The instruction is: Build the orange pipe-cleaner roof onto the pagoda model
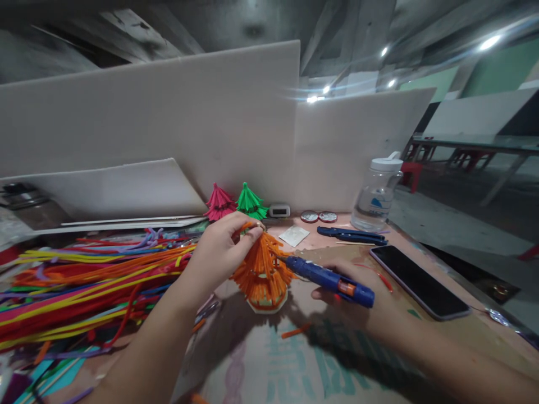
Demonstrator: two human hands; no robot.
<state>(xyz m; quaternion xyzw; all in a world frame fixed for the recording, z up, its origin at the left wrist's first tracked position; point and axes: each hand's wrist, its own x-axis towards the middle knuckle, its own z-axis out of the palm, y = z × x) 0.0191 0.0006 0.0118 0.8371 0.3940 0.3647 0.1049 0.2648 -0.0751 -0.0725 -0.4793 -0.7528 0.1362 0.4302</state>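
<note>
My left hand [222,251] pinches the top of an orange pipe-cleaner tree [263,272] that stands on the table on a pale base. My right hand [351,294] grips a blue glue gun [330,279]; its nozzle points left and touches the tree's right side. The right hand rests on the table surface. Two finished little trees, one pink [219,202] and one green [251,201], stand behind against the white board.
A heap of coloured pipe cleaners [84,286] covers the table's left side. A dark phone [418,280] lies at right, blue pliers [351,235] and a clear water bottle [377,195] behind it. White foam boards [177,123] wall the back. A short orange scrap [295,331] lies in front.
</note>
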